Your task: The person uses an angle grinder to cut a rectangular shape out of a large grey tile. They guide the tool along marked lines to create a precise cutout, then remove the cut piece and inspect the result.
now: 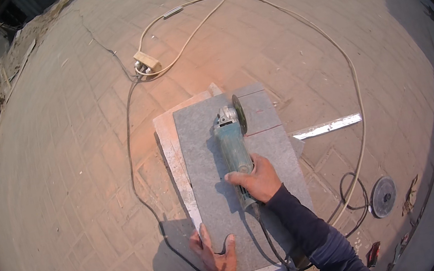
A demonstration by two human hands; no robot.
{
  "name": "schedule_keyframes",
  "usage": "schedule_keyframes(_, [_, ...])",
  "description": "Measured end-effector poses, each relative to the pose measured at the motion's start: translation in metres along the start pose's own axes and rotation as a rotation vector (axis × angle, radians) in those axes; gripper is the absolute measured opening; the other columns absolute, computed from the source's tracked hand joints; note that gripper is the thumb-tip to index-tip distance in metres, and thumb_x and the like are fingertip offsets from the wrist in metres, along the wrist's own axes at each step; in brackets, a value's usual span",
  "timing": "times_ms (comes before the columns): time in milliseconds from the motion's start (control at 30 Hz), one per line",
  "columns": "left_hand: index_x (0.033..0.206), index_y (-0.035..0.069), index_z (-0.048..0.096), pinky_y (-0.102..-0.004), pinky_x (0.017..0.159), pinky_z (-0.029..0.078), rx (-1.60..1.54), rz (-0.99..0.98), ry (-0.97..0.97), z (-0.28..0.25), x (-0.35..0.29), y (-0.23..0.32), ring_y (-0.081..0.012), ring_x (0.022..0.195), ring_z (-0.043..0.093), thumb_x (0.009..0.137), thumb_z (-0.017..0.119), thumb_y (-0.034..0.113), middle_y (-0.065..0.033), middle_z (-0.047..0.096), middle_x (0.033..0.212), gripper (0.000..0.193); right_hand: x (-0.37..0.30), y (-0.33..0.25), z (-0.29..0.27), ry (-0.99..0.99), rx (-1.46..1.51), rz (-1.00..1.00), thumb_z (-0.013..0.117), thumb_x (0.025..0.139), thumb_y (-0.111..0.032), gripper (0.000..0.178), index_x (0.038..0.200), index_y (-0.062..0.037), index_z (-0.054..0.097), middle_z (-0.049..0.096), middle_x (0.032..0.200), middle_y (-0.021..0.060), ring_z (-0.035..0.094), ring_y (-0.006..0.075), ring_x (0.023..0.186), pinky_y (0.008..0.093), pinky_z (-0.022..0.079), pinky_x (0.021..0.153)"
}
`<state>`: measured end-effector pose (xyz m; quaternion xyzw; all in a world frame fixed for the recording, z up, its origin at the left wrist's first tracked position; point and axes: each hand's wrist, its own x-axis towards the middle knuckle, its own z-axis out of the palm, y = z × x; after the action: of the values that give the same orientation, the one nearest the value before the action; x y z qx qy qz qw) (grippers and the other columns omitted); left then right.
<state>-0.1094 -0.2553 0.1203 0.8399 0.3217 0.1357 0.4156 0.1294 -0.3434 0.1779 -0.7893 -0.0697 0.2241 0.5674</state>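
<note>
Dark right sleeve [309, 223], right hand [260, 177] around teal grinder's [233, 147] rear

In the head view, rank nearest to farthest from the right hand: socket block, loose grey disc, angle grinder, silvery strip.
1. Angle grinder: in the right hand.
2. Silvery strip: right of the slab.
3. Loose grey disc: lower right.
4. Socket block: upper left.

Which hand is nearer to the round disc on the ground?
Right. The right hand, gripping the grinder, is left of the disc and slightly beyond it; the left hand is farther left, at the near left edge of the slab.
</note>
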Motion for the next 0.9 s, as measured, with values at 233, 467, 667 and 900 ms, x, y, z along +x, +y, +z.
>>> schedule_keyframes(233, [0.154, 0.001, 0.043, -0.0468, 0.117, 0.033, -0.031, -0.026, 0.004, 0.002, -0.002, -0.004, -0.0395, 0.138, 0.04, 0.081, 0.084, 0.014, -0.023, 0.036, 0.147, 0.085, 0.006, 0.003, 0.002, 0.01, -0.013, 0.011, 0.084, 0.075, -0.034, 0.055, 0.106, 0.0082, 0.069, 0.074, 0.093, 0.0221, 0.073, 0.0315, 0.085, 0.04, 0.056, 0.081])
schedule_keyframes(467, [0.151, 0.001, 0.047, -0.0458, 0.111, 0.04, 0.015, -0.042, 0.037, 0.006, -0.002, -0.007, -0.0407, 0.133, 0.045, 0.077, 0.088, 0.016, -0.0229, 0.04, 0.144, 0.086, 0.008, 0.001, 0.002, 0.013, -0.022, 0.013, 0.084, 0.075, -0.034, 0.056, 0.108, 0.0085, 0.069, 0.074, 0.093, 0.0207, 0.073, 0.0304, 0.085, 0.0393, 0.056, 0.08])
schedule_keyframes(667, [0.154, 0.001, 0.043, -0.0482, 0.118, 0.032, -0.016, -0.015, 0.009, 0.003, -0.002, -0.004, -0.0405, 0.139, 0.039, 0.079, 0.085, 0.012, -0.0236, 0.036, 0.147, 0.086, 0.011, 0.001, 0.002, 0.004, -0.015, 0.007, 0.084, 0.076, -0.033, 0.057, 0.11, 0.0099, 0.068, 0.073, 0.095, 0.0194, 0.071, 0.0273, 0.085, 0.0377, 0.056, 0.079])
schedule_keyframes(900, [0.152, 0.001, 0.046, -0.0481, 0.113, 0.038, 0.036, 0.01, 0.042, 0.005, -0.004, -0.008, -0.0426, 0.133, 0.044, 0.078, 0.087, 0.017, -0.0251, 0.04, 0.144, 0.086, 0.009, 0.0, -0.001, -0.014, -0.046, -0.006, 0.083, 0.075, -0.035, 0.057, 0.108, 0.009, 0.068, 0.073, 0.094, 0.0221, 0.073, 0.0316, 0.086, 0.0405, 0.056, 0.08])
